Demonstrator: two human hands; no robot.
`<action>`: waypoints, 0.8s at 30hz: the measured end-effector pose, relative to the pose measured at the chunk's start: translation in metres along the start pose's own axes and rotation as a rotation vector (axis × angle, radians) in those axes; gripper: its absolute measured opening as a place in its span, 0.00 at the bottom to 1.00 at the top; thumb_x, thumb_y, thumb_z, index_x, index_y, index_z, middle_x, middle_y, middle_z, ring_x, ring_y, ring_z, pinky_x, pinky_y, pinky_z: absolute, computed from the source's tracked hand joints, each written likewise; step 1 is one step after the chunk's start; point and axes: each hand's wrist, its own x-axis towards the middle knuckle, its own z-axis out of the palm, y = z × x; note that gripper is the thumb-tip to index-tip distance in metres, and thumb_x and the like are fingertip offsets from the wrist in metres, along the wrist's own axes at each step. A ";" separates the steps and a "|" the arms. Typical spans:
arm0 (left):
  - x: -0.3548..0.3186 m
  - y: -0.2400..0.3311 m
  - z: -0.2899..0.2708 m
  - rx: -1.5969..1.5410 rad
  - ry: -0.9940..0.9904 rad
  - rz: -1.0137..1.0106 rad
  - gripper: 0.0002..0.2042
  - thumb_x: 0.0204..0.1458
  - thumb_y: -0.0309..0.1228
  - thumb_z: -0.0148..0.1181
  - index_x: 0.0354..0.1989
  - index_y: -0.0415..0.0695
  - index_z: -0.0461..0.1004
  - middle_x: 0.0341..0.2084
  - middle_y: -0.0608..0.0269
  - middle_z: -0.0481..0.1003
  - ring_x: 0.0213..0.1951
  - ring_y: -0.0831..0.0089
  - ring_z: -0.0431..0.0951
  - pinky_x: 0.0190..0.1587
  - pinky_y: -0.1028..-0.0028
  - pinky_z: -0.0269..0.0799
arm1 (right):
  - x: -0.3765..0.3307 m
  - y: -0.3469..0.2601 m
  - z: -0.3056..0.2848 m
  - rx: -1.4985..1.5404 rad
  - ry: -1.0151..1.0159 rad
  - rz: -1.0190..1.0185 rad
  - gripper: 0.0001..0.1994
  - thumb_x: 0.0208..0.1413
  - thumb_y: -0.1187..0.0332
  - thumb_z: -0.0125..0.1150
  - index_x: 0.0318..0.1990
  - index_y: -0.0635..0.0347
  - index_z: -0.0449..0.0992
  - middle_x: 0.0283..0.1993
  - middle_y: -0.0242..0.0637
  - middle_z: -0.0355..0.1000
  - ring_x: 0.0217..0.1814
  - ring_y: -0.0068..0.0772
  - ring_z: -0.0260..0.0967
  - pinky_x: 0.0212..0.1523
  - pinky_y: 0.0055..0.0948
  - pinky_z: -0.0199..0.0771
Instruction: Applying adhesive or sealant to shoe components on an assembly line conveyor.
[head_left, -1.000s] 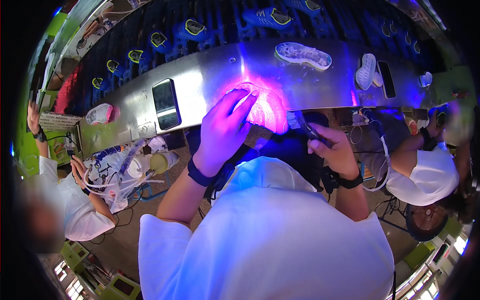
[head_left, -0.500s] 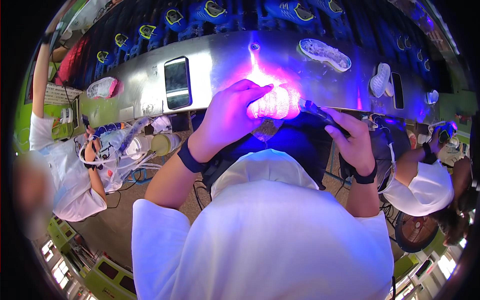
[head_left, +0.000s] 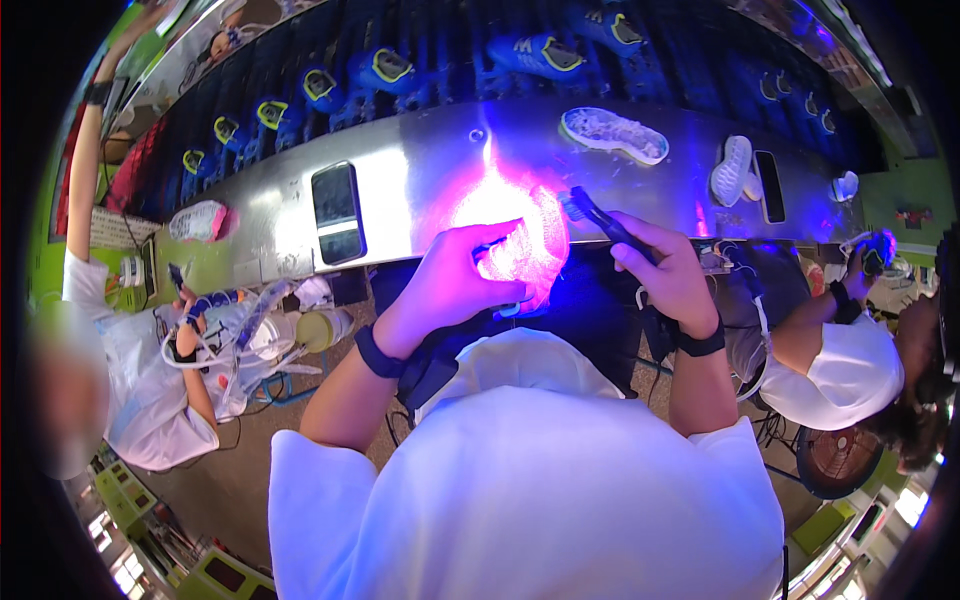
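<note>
Head view, left grip pinching a pink-lit piece, right grip clasping a dark brush

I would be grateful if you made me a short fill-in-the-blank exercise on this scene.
1. The person's left hand grips a glowing piece.
The bristled tool in the right hand is a ____.
2. The shoes beyond the metal bench are ____ with yellow-green collars.
3. The phone nearer the left hand lies to the glowing piece's ____.
4. The wristband on the left wrist is ____.

Missing words: brush; blue; left; black.
</note>
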 end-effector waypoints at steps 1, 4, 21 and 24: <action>0.000 0.000 0.002 -0.071 -0.006 -0.067 0.41 0.39 0.40 0.81 0.63 0.33 0.73 0.53 0.45 0.80 0.53 0.62 0.81 0.59 0.66 0.74 | 0.002 -0.002 -0.004 -0.036 -0.007 -0.005 0.22 0.62 0.75 0.64 0.64 0.61 0.75 0.36 0.29 0.76 0.34 0.18 0.69 0.41 0.23 0.73; 0.000 0.006 0.002 -0.130 -0.050 -0.121 0.42 0.41 0.40 0.81 0.65 0.31 0.70 0.55 0.46 0.78 0.57 0.65 0.78 0.62 0.66 0.72 | 0.005 -0.001 -0.014 -0.042 -0.069 0.005 0.22 0.61 0.75 0.65 0.64 0.61 0.76 0.36 0.30 0.77 0.34 0.19 0.70 0.40 0.23 0.74; -0.007 0.002 0.008 -0.534 0.062 -0.219 0.09 0.61 0.27 0.65 0.47 0.37 0.78 0.32 0.68 0.80 0.32 0.84 0.79 0.36 0.81 0.74 | -0.029 0.003 0.012 0.009 -0.125 0.036 0.22 0.61 0.78 0.62 0.64 0.62 0.75 0.39 0.32 0.77 0.36 0.22 0.72 0.43 0.25 0.75; -0.009 0.002 0.013 -0.498 0.065 -0.155 0.12 0.61 0.27 0.65 0.49 0.35 0.77 0.36 0.66 0.81 0.34 0.81 0.80 0.38 0.79 0.76 | -0.015 0.003 0.013 -0.083 -0.052 0.011 0.21 0.63 0.76 0.62 0.64 0.62 0.75 0.37 0.32 0.77 0.35 0.22 0.72 0.42 0.25 0.75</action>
